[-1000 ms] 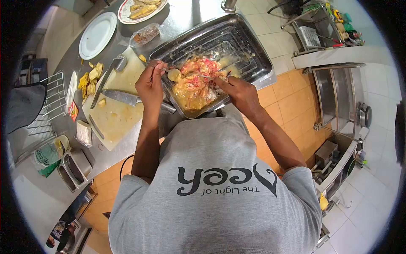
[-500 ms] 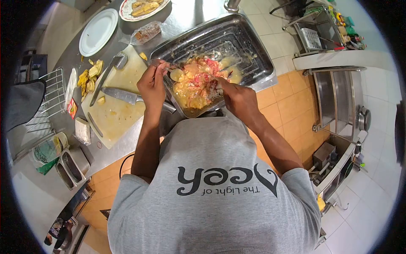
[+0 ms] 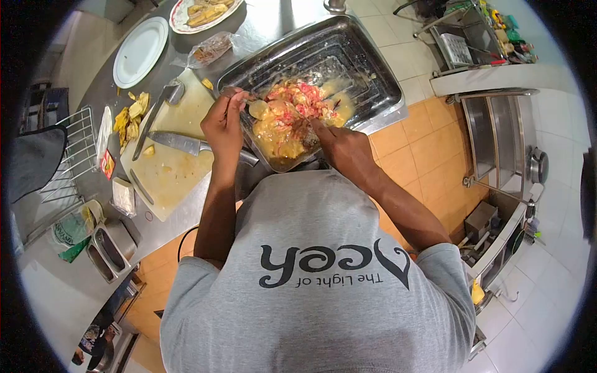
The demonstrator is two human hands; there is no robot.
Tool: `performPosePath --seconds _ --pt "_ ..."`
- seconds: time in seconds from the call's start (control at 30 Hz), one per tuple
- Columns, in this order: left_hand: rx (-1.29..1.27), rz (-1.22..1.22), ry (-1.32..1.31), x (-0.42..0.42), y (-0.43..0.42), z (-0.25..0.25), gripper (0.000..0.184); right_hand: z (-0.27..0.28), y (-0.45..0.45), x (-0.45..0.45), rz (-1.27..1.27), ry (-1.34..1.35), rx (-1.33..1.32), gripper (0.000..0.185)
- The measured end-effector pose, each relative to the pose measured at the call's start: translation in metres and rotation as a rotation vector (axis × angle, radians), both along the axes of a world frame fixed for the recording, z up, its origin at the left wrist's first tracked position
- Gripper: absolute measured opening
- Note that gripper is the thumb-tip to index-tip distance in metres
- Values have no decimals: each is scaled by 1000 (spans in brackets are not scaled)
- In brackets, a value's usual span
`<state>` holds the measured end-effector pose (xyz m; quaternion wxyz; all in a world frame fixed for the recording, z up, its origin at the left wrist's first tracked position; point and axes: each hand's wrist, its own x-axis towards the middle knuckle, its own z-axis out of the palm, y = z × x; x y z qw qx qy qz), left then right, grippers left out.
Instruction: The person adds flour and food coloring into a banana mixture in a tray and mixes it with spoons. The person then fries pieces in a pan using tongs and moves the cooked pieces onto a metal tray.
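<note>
A dark rectangular baking pan (image 3: 379,53) sits at the table's edge in front of me. In its near left part lies a wet yellow mixture (image 3: 280,133) with red and pink bits. My left hand (image 3: 225,118) is at the pan's left rim, its thumb and fingers pinched together; what they hold is unclear. Just beside those fingertips is a pale, rounded piece (image 3: 257,110). My right hand (image 3: 345,146) reaches over the near right side, fingers curled and pointing into the mixture. Its fingertips are blurred and partly hidden there.
Left of the pan, a cutting board (image 3: 177,177) bears a large knife (image 3: 177,142) and a cleaver (image 3: 152,115). Yellow peels (image 3: 132,118) lie beside it. Farther back are a white plate (image 3: 141,53), a plate of yellow pieces (image 3: 205,11) and a plastic bag (image 3: 211,50).
My right hand has moved slightly within the mixture, its fingers still down in it. The left hand stays by the rim. The whole view has shifted a little.
</note>
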<state>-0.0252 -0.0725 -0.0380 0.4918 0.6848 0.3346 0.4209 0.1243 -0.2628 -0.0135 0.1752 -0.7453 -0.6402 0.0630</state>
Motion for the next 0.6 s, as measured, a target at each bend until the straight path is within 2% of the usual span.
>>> performPosePath --seconds 0.13,0.23,0.33,0.43,0.47,0.57,0.6 --pt "15 0 11 -1 1 -4 14 -3 -3 -6 31 -18 39 47" --pt "-32 13 -45 -2 -2 -1 15 -8 -5 -13 36 -57 -45 45" --pt "-40 30 -76 -3 -1 -2 16 5 -1 -11 -6 45 -255 46" --pt "-37 44 -72 -4 1 1 16 16 6 11 38 362 -55 48" --pt "-29 42 -87 -4 3 -2 16 12 5 18 25 333 -121 49" --pt "-16 36 -74 -3 4 3 16 20 -9 19 -50 165 56 51" --pt "-18 42 -71 -4 4 3 16 26 -13 19 -77 128 43 50"
